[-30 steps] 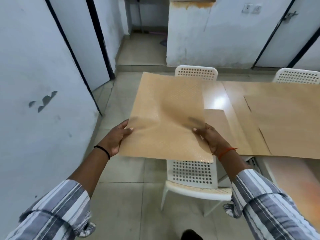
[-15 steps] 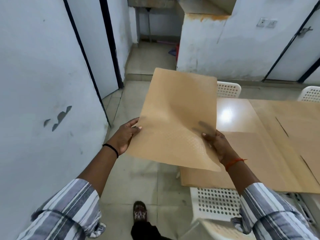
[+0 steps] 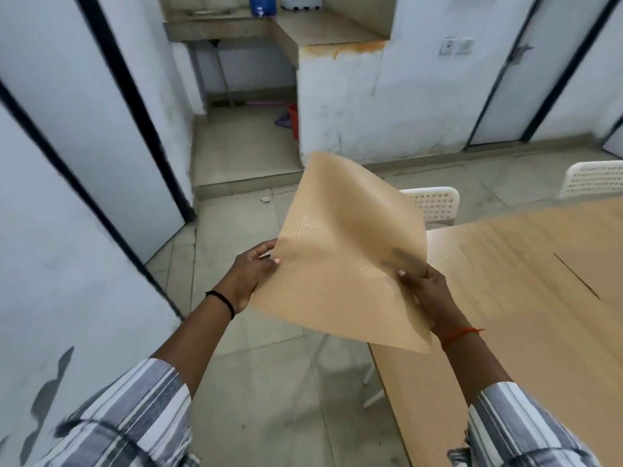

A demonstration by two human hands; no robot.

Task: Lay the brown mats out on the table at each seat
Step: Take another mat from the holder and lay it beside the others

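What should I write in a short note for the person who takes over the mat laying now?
Left hand: pinches the left edge of the brown mat.
Right hand: pinches its right edge.
The mat is in the air, bent, beside the table end and partly over it.
Done: mats on the table already cover much of the top.
Left: lay this mat flat at the seat by the white chair.

Plain communal dining room. A long desk (image 3: pixel 505 298) with white plastic chairs (image 3: pixel 435 205) stands on tiled floor (image 3: pixel 269 382). A wash counter (image 3: pixel 229 26) lies beyond.
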